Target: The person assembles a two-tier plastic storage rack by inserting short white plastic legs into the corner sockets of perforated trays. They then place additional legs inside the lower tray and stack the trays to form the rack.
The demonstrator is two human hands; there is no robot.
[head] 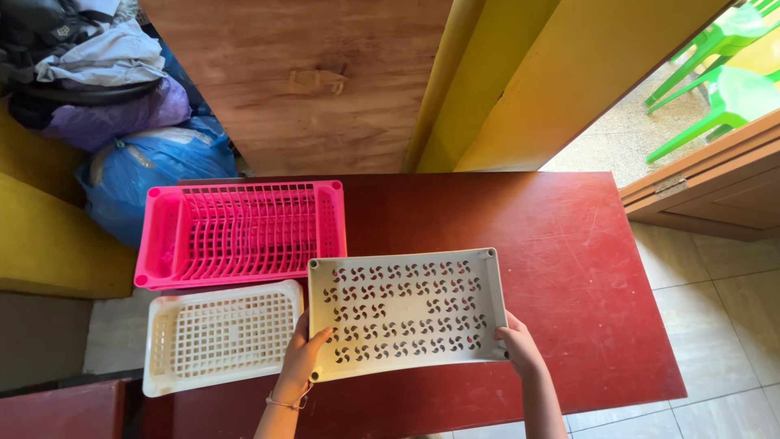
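I hold a white rectangular plastic tray (406,311) with pinwheel-shaped cut-outs above a dark red table (569,268). My left hand (303,356) grips its near left corner. My right hand (518,345) grips its near right corner. Just left of the held tray, a cream tray with a square grid bottom (221,335) lies on the table's left end. Behind that one sits a bright pink slotted dish rack (240,232).
A wooden door panel (309,81) and a yellow wall (561,73) stand behind the table. Blue and purple bags (146,162) with clothes are piled at the far left. Green plastic chairs (723,89) stand at the far right beyond a wooden door frame. Tiled floor lies to the right.
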